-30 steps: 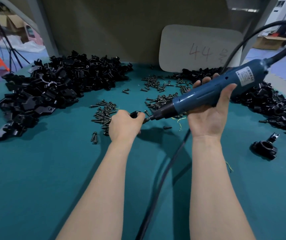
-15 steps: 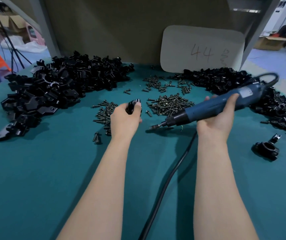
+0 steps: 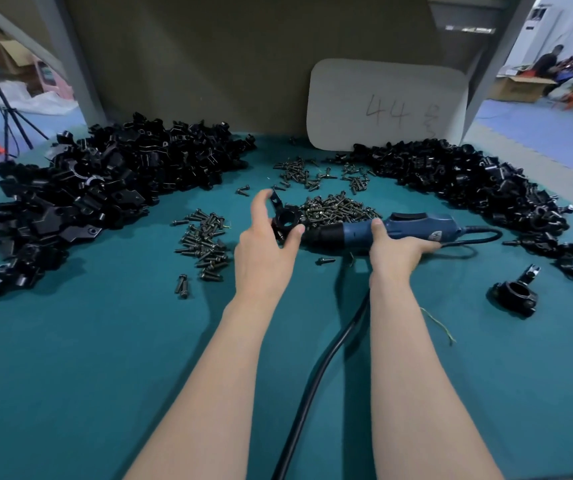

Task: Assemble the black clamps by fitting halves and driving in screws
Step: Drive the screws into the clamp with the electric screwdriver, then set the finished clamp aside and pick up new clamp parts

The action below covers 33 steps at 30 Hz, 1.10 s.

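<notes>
My left hand (image 3: 266, 244) holds an assembled black clamp (image 3: 284, 218) between thumb and fingers, raised just in front of the screw pile (image 3: 337, 209). My right hand (image 3: 396, 249) grips the blue electric screwdriver (image 3: 382, 230), which lies nearly flat on the green table (image 3: 87, 358) with its tip pointing left toward the clamp. Its black cord (image 3: 316, 382) runs down between my forearms. A large heap of black clamp halves (image 3: 101, 188) lies at the left, another heap (image 3: 468, 188) at the right.
One finished clamp (image 3: 515, 294) sits alone at the right. Loose screws (image 3: 205, 244) lie left of my left hand, more (image 3: 299, 171) at the back. A white board marked 44 (image 3: 385, 105) leans on the back wall. A person sits far right.
My right hand has lowered the screwdriver from raised and tilted to lying almost flat on the table. My left hand has turned the clamp so that its ring shows.
</notes>
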Motion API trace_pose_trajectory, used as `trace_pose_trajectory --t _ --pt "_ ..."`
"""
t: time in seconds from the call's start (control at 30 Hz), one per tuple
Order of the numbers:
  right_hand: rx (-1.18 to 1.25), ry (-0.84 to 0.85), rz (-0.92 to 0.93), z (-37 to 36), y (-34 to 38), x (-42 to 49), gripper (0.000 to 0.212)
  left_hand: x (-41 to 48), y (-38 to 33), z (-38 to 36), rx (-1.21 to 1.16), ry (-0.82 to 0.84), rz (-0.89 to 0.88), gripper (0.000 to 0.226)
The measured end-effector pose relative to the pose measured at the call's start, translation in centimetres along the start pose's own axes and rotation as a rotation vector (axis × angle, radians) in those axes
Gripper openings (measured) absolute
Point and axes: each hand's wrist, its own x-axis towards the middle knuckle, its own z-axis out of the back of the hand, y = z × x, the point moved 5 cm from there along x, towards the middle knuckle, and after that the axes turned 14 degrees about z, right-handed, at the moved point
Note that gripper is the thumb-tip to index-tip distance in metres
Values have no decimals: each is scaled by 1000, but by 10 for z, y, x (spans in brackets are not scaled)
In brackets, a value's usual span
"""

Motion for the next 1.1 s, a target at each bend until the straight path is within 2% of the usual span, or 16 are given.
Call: trace_pose_trajectory --t 0.1,0.2,0.33,0.43,0.53,0.63,0.77,0.87,0.97,1.03,1.1 --pt "-150 47 4 0 2 -2 103 -1 -7 -8 -42 21 11 46" --pt "-279 123 -8 6 9 -3 92 -3 -25 -26 -55 100 -9 34" --pt "-312 201 -31 32 26 3 59 -19 -60 -67 -43 264 -76 29" --pt "-214 141 20 66 34 9 29 -41 -81 -104 -13 373 -149 27" --pt "-308 48 121 103 39 14 29 -67 -92 -144 79 542 -169 21" --pt "-419 34 114 126 35 18 28 -93 -94 -173 143 676 -168 18" --pt "-576 77 98 139 29 24 34 -108 -95 -192 375 603 -374 24" --pt "-643 51 90 144 33 26 38 -105 -94 -199 431 538 -437 25" --pt "-610 -31 175 141 41 23 35 -102 -94 -198 321 613 -376 29" --pt "-529 -102 273 136 50 18 32 -98 -100 -189 325 613 -433 32" --pt "-429 -135 381 122 62 15 28 -82 -104 -167 215 576 -393 29"
